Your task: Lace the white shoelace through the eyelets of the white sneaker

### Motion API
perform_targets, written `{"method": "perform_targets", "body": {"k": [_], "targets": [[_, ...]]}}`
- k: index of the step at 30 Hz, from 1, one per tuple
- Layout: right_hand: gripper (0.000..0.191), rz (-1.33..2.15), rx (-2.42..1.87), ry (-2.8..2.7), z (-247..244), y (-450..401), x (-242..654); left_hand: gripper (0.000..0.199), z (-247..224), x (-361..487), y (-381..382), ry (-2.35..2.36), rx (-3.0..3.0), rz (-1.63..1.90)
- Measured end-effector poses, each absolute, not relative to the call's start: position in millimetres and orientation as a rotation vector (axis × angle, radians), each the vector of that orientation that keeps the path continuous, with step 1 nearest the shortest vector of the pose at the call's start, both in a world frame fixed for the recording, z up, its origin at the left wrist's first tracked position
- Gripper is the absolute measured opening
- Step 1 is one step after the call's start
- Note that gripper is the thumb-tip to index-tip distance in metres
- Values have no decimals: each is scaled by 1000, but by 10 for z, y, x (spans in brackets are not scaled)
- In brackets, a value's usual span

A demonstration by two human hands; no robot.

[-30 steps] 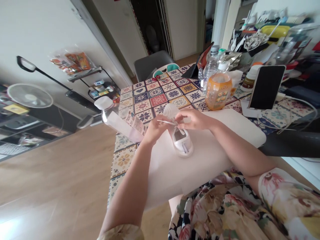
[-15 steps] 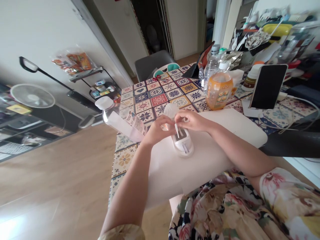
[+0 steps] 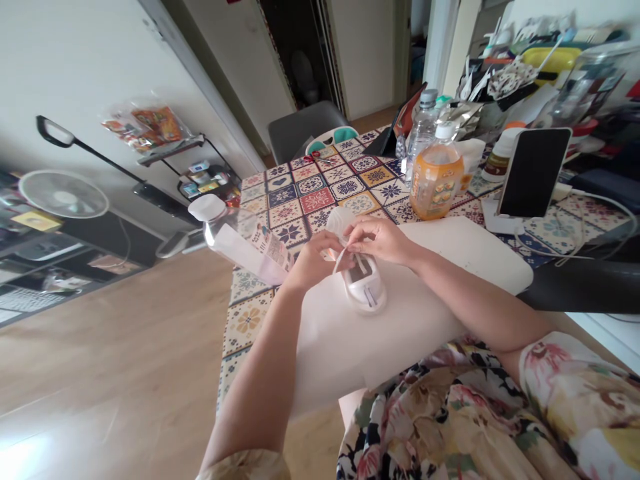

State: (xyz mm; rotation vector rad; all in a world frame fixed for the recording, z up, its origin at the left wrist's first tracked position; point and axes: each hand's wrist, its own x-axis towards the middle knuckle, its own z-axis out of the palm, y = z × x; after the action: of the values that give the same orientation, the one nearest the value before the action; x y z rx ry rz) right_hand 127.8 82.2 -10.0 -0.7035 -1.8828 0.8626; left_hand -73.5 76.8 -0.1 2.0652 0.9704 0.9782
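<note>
Close together over a white shoe, both of my hands pinch a thin white lace. My left hand is closed on it at the shoe's left side. From the right, my right hand grips the lace near the fingertips of the other hand. The shoe lies on a white mat, its toe end with a dark mark towards me. Its far end is partly behind my fingers.
A tilted clear bottle stands left of my left hand. Beyond my right arm are an orange bottle, a clear bottle and a phone on a stand. A patterned cloth covers the table.
The white lace end has swung from over the shoe's opening to the left, beside my left fingers. My right hand has shifted slightly left, its fingers now pointing more downward.
</note>
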Motion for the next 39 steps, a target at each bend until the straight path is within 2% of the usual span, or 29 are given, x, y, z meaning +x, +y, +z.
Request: {"method": "perform_targets", "body": {"k": [7, 11, 17, 23, 26, 29, 33, 35, 39], "targets": [[8, 564, -472, -2112, -48, 787, 1282, 32, -23, -751, 770, 945, 2075, 956], [13, 486, -365, -2036, -52, 763, 1267, 30, -17, -737, 766, 976, 2058, 950], [3, 775, -402, -1702, 2, 716, 1287, 23, -36, -735, 763, 966, 2056, 965], [30, 969, -473, -1277, 116, 792, 1443, 20, -58, -733, 774, 957, 2062, 983], [35, 982, -514, -1157, 155, 863, 1577, 17, -33, -717, 754, 943, 2090, 953], [28, 982, -531, -1290, 141, 911, 1646, 15, -17, -681, 720, 946, 2075, 914], [13, 720, -793, -1646, 70, 904, 1590, 21, -59, -629, 696, 912, 1962, 902], [5, 656, -782, -1926, 53, 864, 1537, 25, -87, -619, 697, 881, 1860, 917], [8, 683, -638, -2265, 64, 793, 1462, 36, -87, -628, 705, 726, 1610, 985]]}}
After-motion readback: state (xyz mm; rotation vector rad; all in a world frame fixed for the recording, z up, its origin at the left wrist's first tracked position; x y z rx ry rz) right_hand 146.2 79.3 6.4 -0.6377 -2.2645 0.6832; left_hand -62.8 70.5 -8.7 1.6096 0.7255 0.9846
